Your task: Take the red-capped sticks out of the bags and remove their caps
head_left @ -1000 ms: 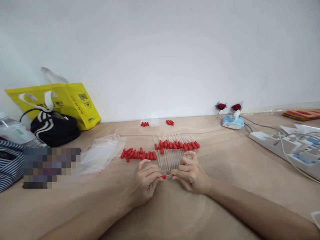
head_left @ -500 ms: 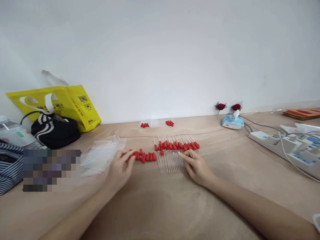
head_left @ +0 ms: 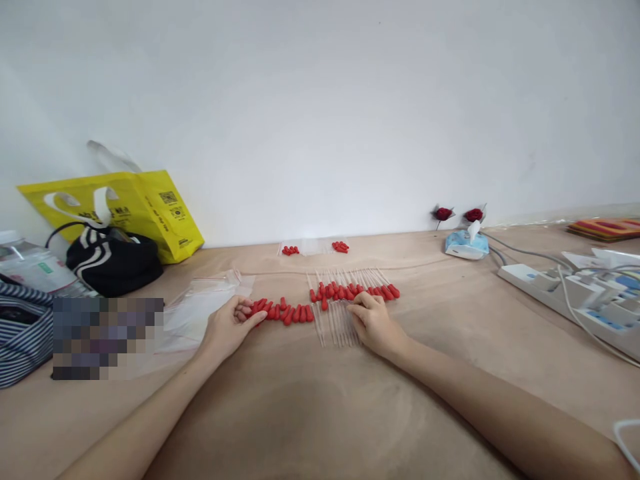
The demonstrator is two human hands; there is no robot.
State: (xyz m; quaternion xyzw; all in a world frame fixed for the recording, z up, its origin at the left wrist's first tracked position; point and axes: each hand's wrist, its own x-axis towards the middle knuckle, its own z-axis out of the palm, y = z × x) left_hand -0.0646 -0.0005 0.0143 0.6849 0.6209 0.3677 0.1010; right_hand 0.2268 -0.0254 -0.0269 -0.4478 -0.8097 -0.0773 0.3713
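A heap of loose red caps [head_left: 287,312] lies on the tan table [head_left: 320,413]. My left hand [head_left: 227,327] rests at the heap's left end, its fingers curled and pinching one red cap. To the right, a row of thin clear tubes [head_left: 336,323] lies side by side, several with red caps [head_left: 355,291] on their far ends. My right hand [head_left: 374,323] sits on the row's near right part, fingers bent down and pressed onto a clear tube just below the capped ends.
Clear zip bags [head_left: 200,310] lie left of the caps. A yellow bag [head_left: 145,207] and a black bag [head_left: 113,263] stand at the back left. Two small bags with red caps [head_left: 313,248] lie by the wall. A tissue pack [head_left: 466,244] and power strips [head_left: 585,293] are on the right.
Both hands moved apart from the near middle, where they pressed a cap onto a tube. The left hand went to the loose caps; the right carried the tube to the row.
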